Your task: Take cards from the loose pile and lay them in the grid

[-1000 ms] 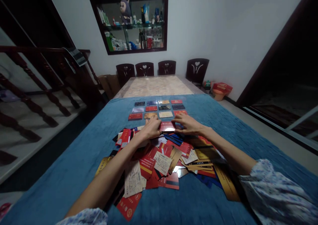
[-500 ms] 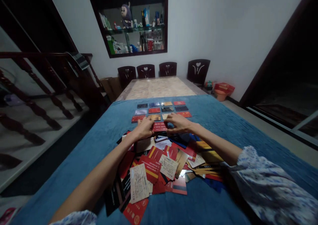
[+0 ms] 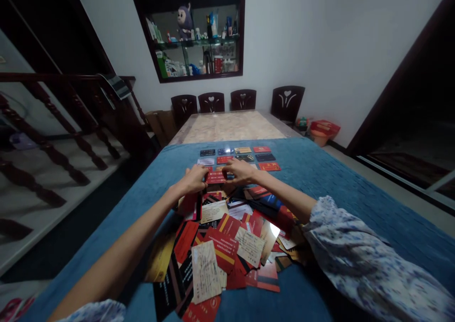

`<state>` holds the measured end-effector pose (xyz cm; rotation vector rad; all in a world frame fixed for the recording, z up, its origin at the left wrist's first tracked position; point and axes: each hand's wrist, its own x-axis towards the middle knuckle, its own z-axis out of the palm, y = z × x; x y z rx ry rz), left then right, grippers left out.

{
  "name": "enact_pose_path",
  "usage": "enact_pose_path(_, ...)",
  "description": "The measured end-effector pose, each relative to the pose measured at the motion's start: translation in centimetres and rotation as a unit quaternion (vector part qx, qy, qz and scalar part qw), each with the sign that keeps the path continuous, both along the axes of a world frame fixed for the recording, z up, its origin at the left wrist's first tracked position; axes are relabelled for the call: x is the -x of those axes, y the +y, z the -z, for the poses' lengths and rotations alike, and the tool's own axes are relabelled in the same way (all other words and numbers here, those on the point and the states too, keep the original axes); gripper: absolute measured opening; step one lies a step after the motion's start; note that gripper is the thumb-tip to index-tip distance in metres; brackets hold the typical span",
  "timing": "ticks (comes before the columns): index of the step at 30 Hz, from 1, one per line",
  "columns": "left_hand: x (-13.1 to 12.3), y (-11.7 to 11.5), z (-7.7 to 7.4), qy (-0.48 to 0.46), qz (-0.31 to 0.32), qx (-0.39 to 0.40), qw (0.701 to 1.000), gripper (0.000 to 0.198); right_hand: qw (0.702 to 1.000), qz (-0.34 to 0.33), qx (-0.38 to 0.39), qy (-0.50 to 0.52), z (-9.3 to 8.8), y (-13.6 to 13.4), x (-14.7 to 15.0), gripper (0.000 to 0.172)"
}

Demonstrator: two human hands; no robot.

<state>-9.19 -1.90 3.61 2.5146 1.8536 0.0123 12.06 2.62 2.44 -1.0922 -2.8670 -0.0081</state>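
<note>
A red card with pale lettering (image 3: pixel 215 177) is held level between both my hands, one at each short end. My left hand (image 3: pixel 195 178) pinches its left edge, and my right hand (image 3: pixel 239 171) grips its right edge with thumb and fingers. Just behind it, rows of cards lie face up, among them a red one (image 3: pixel 269 166) at the right and a dark one (image 3: pixel 207 153) at the far left. Part of the nearest row is hidden by my hands. Below my wrists spreads a loose heap of overlapping cards (image 3: pixel 223 248) in red, black, gold and cream.
A blue cloth (image 3: pixel 320 184) covers the near part of the long table, whose pale top (image 3: pixel 234 125) shows beyond. Dark chairs (image 3: pixel 288 102) stand at the far end. To the left runs a wooden railing (image 3: pixel 64 78); a shelf niche (image 3: pixel 192 78) is in the wall.
Both hands have shifted left with the red card, from the middle of the nearest row toward its left end. The view has also moved slightly.
</note>
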Motion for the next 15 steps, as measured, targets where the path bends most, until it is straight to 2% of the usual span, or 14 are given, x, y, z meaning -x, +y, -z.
enact_pose_path(9,2.8,2.4,0.0,0.004,0.012,-0.020,1.000,0.033,1.000,0.007,-0.003,-0.008,0.2,2.5,3.4,0.033)
enact_pose_path(15,4.2,4.2,0.7,0.007,-0.001,-0.011,1.000,0.036,0.999,0.039,0.008,-0.034,0.0,3.7,5.4,0.040)
